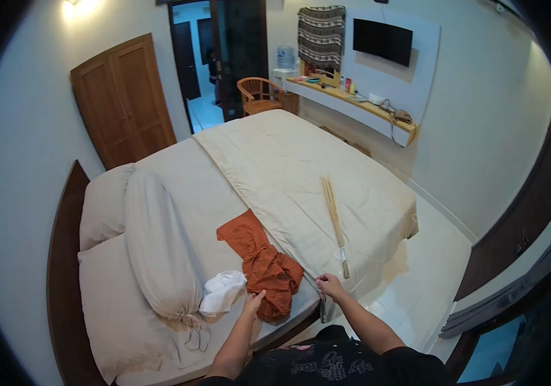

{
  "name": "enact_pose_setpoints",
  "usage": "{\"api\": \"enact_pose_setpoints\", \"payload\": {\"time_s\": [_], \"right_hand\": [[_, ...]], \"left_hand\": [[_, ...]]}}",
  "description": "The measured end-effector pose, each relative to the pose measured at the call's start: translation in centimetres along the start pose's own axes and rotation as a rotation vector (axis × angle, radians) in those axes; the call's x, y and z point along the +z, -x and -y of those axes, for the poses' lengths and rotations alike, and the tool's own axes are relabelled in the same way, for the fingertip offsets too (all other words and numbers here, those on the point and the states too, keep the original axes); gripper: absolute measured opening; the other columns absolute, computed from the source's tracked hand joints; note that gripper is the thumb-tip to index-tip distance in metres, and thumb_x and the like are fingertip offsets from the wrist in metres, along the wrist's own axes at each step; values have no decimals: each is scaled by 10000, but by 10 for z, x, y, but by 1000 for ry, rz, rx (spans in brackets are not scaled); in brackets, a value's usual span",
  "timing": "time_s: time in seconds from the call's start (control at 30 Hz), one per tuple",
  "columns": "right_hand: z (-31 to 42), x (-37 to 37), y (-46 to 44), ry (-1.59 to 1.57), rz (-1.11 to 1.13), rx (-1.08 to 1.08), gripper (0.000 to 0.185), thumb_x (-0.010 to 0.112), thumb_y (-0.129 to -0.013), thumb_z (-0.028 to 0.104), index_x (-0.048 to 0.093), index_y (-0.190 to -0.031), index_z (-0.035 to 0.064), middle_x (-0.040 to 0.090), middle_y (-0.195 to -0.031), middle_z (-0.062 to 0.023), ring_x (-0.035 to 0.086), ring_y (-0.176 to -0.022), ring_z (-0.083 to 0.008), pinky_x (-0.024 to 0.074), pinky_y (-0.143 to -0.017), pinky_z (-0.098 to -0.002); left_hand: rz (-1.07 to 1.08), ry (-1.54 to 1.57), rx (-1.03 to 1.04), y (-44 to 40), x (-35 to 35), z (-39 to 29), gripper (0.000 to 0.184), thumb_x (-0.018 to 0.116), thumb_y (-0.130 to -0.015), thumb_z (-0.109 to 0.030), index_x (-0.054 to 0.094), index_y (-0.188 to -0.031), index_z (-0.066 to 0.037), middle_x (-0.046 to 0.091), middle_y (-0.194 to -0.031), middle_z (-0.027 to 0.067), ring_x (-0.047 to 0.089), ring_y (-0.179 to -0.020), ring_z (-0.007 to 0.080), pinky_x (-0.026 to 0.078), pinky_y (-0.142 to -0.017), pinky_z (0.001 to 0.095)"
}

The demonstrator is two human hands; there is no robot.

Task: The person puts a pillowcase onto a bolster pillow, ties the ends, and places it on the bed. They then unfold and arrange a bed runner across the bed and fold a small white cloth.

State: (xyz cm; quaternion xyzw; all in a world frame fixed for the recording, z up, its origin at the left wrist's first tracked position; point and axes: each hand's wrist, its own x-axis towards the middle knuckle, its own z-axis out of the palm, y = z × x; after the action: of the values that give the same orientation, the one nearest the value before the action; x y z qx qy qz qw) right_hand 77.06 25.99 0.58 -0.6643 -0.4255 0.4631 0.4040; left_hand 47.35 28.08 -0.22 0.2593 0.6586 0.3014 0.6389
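A crumpled orange-brown patterned cloth [269, 273] lies on the near side of the bed. My left hand [254, 302] is at its lower left edge, with the fingers closed on the fabric. My right hand [331, 287] is to the right of the cloth, apart from it, its fingers curled in and nothing visible in them. Just beyond that hand lies a broom of thin sticks [333, 219], bound near its lower end with something white. A bunched white cloth [223, 291] rests to the left of my left hand.
The bed [205, 186] has a beige cover [288, 154] over its far part. Pillows [115, 296] and a bolster [156, 244] lie at the headboard. Beyond are a wooden chair [259, 95], a wall shelf [352, 106] with small items, and a person [213, 77] in the doorway.
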Motion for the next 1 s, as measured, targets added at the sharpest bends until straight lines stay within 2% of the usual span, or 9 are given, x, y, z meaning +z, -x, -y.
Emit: {"api": "enact_pose_setpoints", "payload": {"time_s": [0.13,0.2,0.3,0.4,0.63,0.67,0.77,0.8,1.0], "right_hand": [[-1,-20,-44,288,-301,-177,318,682,-725,178,575,-968,3,592,-853,-106,575,-816,-235,483,-689,-351],[-2,-36,-64,562,-660,-288,447,697,-689,187,512,-1055,9,539,-972,-142,481,-1017,-316,438,-828,-410],[12,-59,-78,585,-660,-112,494,685,-688,162,444,-1095,17,487,-1028,-141,383,-1112,-344,411,-877,-427],[-7,-87,-104,600,-388,-62,465,638,-729,178,431,-1114,20,447,-1118,-193,481,-1046,-374,459,-821,-437],[-2,-186,-165,351,-214,9,276,472,-805,93,436,-1071,28,589,-907,-247,567,-897,-425,447,-771,-493],[-16,-211,-182,460,-173,2,242,472,-830,121,443,-1047,17,595,-877,-255,573,-871,-430,446,-752,-497],[-80,-311,-232,899,-149,-56,192,515,-813,143,512,-959,19,616,-851,-217,599,-826,-405,474,-698,-476],[-77,-348,-235,793,-268,106,193,405,-868,136,501,-996,27,612,-850,-225,591,-847,-412,464,-715,-492],[-121,-431,-310,405,-756,304,212,392,-909,184,507,-978,20,603,-940,-248,573,-890,-428,454,-759,-466]], "left_hand": [[-37,-192,235,-1,4,1,615,761,-693,-340,561,-1120,54,603,-1075,170,586,-978,259,445,-847,339],[-93,-195,321,-35,4,22,645,773,-672,-356,560,-1107,69,602,-1078,182,583,-994,268,443,-854,341],[-286,-246,552,-41,25,18,810,809,-577,-457,529,-1098,97,584,-1102,222,570,-1023,323,440,-875,371],[-626,-692,93,-7,60,-12,1066,807,-501,-534,341,-1270,39,478,-1240,221,496,-1126,348,370,-957,451],[-559,-237,151,-11,75,-16,649,774,-574,-176,503,-1109,73,596,-1072,180,590,-958,273,458,-829,335],[-540,-122,321,-11,81,-10,554,719,-632,-106,515,-1114,76,602,-1053,170,597,-928,264,452,-820,320],[-564,-56,309,10,108,-29,481,675,-674,-66,519,-1109,67,607,-1035,155,598,-897,252,450,-815,316],[-512,-6,393,11,109,-25,437,646,-701,-44,522,-1108,57,604,-1045,136,590,-892,234,443,-820,309],[-461,-41,611,32,126,-54,338,612,-781,-61,534,-1091,51,607,-1044,98,574,-923,171,439,-821,280]]}}
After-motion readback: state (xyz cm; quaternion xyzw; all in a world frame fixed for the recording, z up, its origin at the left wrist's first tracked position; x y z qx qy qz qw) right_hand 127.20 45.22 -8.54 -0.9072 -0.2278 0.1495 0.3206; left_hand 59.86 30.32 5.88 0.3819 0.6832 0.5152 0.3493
